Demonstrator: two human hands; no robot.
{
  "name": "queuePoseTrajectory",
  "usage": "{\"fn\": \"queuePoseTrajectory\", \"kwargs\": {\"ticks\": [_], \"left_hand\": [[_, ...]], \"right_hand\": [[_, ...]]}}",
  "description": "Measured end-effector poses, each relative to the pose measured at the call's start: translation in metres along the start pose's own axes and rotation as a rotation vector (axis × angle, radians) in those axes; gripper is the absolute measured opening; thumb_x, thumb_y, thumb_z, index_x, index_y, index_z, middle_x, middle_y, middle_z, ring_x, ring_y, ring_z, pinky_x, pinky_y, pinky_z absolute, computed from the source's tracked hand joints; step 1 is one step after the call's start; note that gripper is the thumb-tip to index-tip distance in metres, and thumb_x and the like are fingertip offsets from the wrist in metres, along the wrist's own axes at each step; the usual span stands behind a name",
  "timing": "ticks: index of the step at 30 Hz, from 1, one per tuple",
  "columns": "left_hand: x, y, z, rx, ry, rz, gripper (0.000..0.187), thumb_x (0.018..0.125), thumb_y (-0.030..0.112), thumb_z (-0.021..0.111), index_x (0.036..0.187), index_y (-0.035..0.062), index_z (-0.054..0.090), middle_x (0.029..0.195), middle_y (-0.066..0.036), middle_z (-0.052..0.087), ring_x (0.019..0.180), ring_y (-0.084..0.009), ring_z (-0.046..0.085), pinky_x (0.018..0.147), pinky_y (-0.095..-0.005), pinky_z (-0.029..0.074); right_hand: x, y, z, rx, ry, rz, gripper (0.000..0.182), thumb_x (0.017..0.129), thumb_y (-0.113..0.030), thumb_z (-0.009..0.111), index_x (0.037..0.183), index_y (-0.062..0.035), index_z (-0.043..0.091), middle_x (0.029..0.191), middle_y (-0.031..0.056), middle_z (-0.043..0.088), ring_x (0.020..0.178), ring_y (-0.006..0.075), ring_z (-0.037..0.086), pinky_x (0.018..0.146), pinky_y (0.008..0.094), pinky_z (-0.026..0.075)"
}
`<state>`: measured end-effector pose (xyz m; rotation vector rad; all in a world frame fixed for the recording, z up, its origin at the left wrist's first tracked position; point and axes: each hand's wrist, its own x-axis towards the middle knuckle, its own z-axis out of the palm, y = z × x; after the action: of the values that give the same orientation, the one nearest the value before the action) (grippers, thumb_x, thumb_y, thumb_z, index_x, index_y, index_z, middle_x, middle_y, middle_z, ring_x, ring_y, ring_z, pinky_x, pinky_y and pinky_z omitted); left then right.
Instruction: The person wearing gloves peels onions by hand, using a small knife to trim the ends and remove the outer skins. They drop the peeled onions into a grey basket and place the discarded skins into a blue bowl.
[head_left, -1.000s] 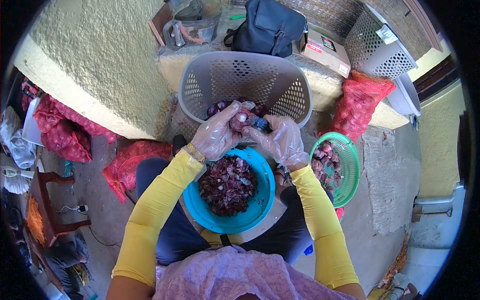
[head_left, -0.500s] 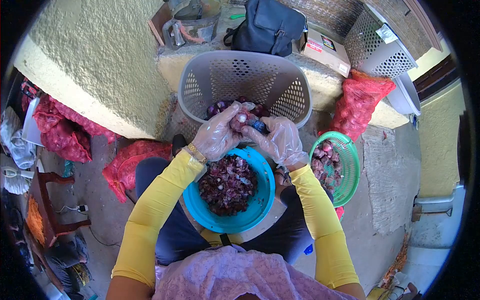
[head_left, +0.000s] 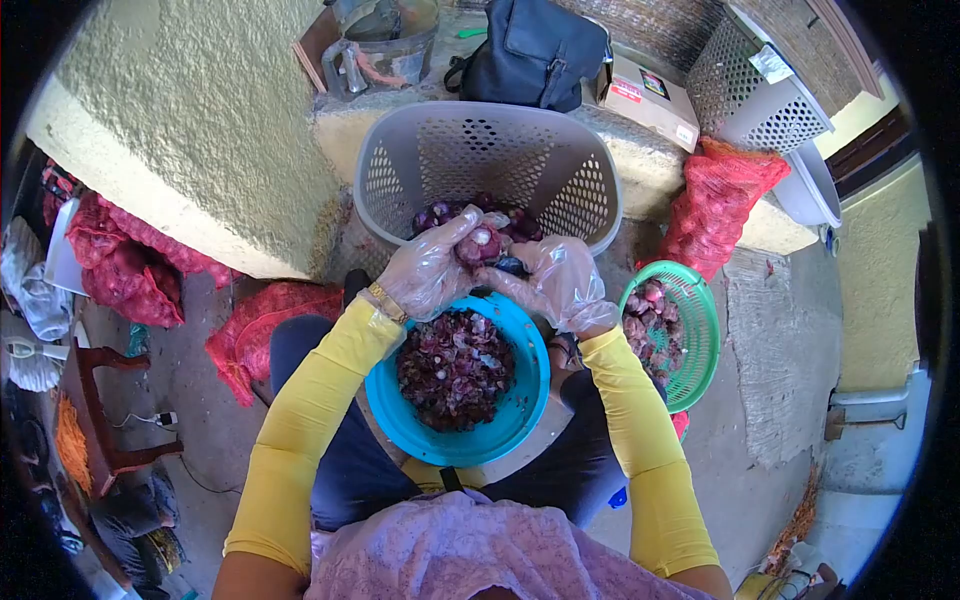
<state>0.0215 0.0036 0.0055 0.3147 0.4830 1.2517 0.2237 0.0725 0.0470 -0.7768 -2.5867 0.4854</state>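
My left hand (head_left: pixel 428 268), in a clear plastic glove, is closed around a red onion (head_left: pixel 478 246) with a pale cut end facing up. Close against it, my gloved right hand (head_left: pixel 562 283) is closed on a small tool with a dark handle (head_left: pixel 512 266); its working end is hidden. Both hands are above the far rim of a blue basin (head_left: pixel 382 400), which holds a heap of purple onion skins (head_left: pixel 455 372). Just beyond them, a grey perforated basket (head_left: pixel 485 125) has several dark purple onions (head_left: pixel 440 213) at its bottom.
A green basket (head_left: pixel 706 345) of onions stands beside my right leg. Red mesh sacks (head_left: pixel 722 205) of onions stand at right and lie at left. A black bag (head_left: pixel 545 55) and a cardboard box (head_left: pixel 650 100) sit on the ledge behind the grey basket.
The onion has turned in my left hand, so its pale end and purple side show more. My right hand has shifted slightly, and the dark tool has moved lower beside the onion.
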Motion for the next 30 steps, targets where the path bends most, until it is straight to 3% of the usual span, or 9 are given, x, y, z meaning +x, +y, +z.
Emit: {"fn": "queuePoseTrajectory", "kwargs": {"ticks": [5, 9, 12, 16, 17, 19, 21, 28, 30], "left_hand": [[0.002, 0.002, -0.008, 0.012, 0.03, 0.047, 0.04, 0.114, 0.032, 0.05, 0.132, -0.0017, 0.061, 0.111, -0.009, 0.066, 0.105, -0.0216, 0.065, 0.106, -0.044, 0.055], [0.005, 0.006, -0.015, 0.009, -0.013, 0.054, 0.042, 0.113, 0.034, 0.05, 0.132, -0.0021, 0.061, 0.121, -0.014, 0.068, 0.117, -0.0275, 0.066, 0.109, -0.0485, 0.053], [0.001, 0.007, -0.01, 0.0, -0.024, 0.028, 0.042, 0.113, 0.034, 0.05, 0.131, -0.0019, 0.062, 0.119, -0.015, 0.069, 0.112, -0.0261, 0.067, 0.108, -0.0476, 0.054], [0.002, 0.006, -0.006, 0.034, -0.002, 0.019, 0.043, 0.113, 0.036, 0.051, 0.132, -0.0012, 0.062, 0.113, -0.013, 0.069, 0.104, -0.0233, 0.066, 0.103, -0.0458, 0.056], [0.002, 0.004, -0.005, 0.054, 0.024, 0.025, 0.046, 0.113, 0.04, 0.05, 0.129, -0.0009, 0.064, 0.108, -0.012, 0.07, 0.102, -0.0242, 0.068, 0.097, -0.0443, 0.058], [0.002, 0.001, -0.007, 0.075, 0.05, 0.027, 0.05, 0.113, 0.044, 0.05, 0.126, -0.0007, 0.066, 0.103, -0.011, 0.071, 0.1, -0.0251, 0.069, 0.091, -0.0428, 0.06], [0.002, 0.0, -0.007, 0.042, 0.056, -0.025, 0.04, 0.112, 0.038, 0.053, 0.126, 0.0016, 0.065, 0.102, -0.006, 0.069, 0.091, -0.0181, 0.064, 0.092, -0.0427, 0.06], [-0.001, -0.001, 0.004, 0.076, 0.143, -0.038, 0.04, 0.112, 0.039, 0.052, 0.122, 0.0027, 0.066, 0.096, -0.003, 0.069, 0.09, -0.0196, 0.069, 0.085, -0.039, 0.063], [0.0, -0.003, 0.002, 0.04, 0.121, -0.02, 0.039, 0.112, 0.039, 0.052, 0.122, 0.0039, 0.065, 0.098, -0.003, 0.069, 0.097, -0.0208, 0.07, 0.085, -0.0392, 0.064]], "right_hand": [[0.0, -0.001, 0.003, -0.062, -0.176, -0.141, 0.058, 0.085, -0.064, 0.075, 0.076, -0.0068, 0.075, 0.065, 0.0179, 0.066, 0.066, 0.0402, 0.068, 0.066, 0.0501, 0.054], [-0.003, -0.001, 0.002, -0.05, -0.159, -0.272, 0.06, 0.081, -0.066, 0.078, 0.074, -0.0061, 0.074, 0.065, 0.0173, 0.066, 0.065, 0.0396, 0.068, 0.066, 0.0498, 0.054], [0.0, -0.001, -0.004, -0.034, -0.246, -0.19, 0.061, 0.077, -0.065, 0.081, 0.076, -0.0051, 0.074, 0.071, 0.0183, 0.069, 0.069, 0.0398, 0.07, 0.069, 0.0499, 0.055], [0.001, 0.005, -0.002, -0.044, -0.001, -0.025, 0.06, 0.076, -0.063, 0.084, 0.084, -0.0042, 0.075, 0.075, 0.0203, 0.071, 0.074, 0.0418, 0.071, 0.072, 0.0498, 0.056], [0.001, 0.005, -0.002, -0.054, 0.076, 0.02, 0.06, 0.076, -0.062, 0.083, 0.086, -0.0039, 0.075, 0.077, 0.0212, 0.071, 0.076, 0.0426, 0.071, 0.072, 0.0497, 0.056], [0.001, 0.006, -0.003, -0.061, 0.075, 0.016, 0.059, 0.077, -0.061, 0.083, 0.088, -0.0037, 0.075, 0.077, 0.0221, 0.071, 0.074, 0.0426, 0.071, 0.071, 0.0499, 0.056], [0.001, 0.006, -0.001, 0.011, 0.07, 0.038, 0.056, 0.078, -0.059, 0.083, 0.086, -0.0043, 0.075, 0.075, 0.0218, 0.07, 0.074, 0.0425, 0.071, 0.07, 0.0504, 0.056], [0.002, 0.009, 0.004, -0.049, 0.081, -0.024, 0.054, 0.079, -0.059, 0.082, 0.082, -0.0061, 0.075, 0.072, 0.0211, 0.069, 0.072, 0.0429, 0.07, 0.068, 0.0517, 0.055], [0.001, 0.005, 0.002, -0.028, 0.08, -0.008, 0.055, 0.079, -0.06, 0.082, 0.081, -0.0058, 0.075, 0.071, 0.0213, 0.069, 0.072, 0.0427, 0.07, 0.068, 0.0519, 0.055]]}}
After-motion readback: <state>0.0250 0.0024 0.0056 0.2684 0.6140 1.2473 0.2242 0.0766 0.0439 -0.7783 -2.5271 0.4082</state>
